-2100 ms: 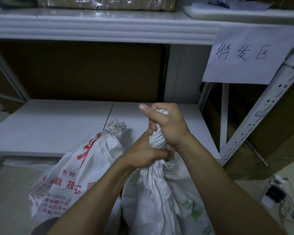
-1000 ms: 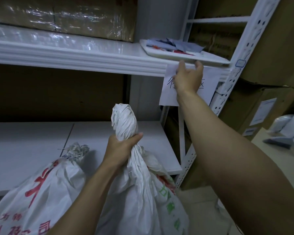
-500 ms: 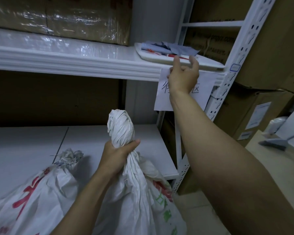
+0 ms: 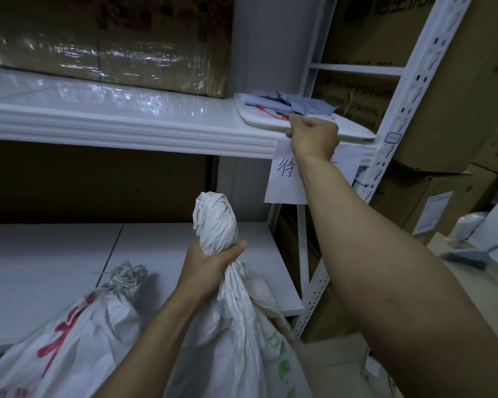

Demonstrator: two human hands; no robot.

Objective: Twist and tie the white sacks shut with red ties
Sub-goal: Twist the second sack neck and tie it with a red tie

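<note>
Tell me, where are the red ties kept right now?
In the head view, upper right: the red ties lie on a white tray on the upper shelf, under blue cloths, just left of the right hand.

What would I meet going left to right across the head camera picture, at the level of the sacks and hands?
Red-printed sack → left hand → twisted sack → right hand up at the tray.
</note>
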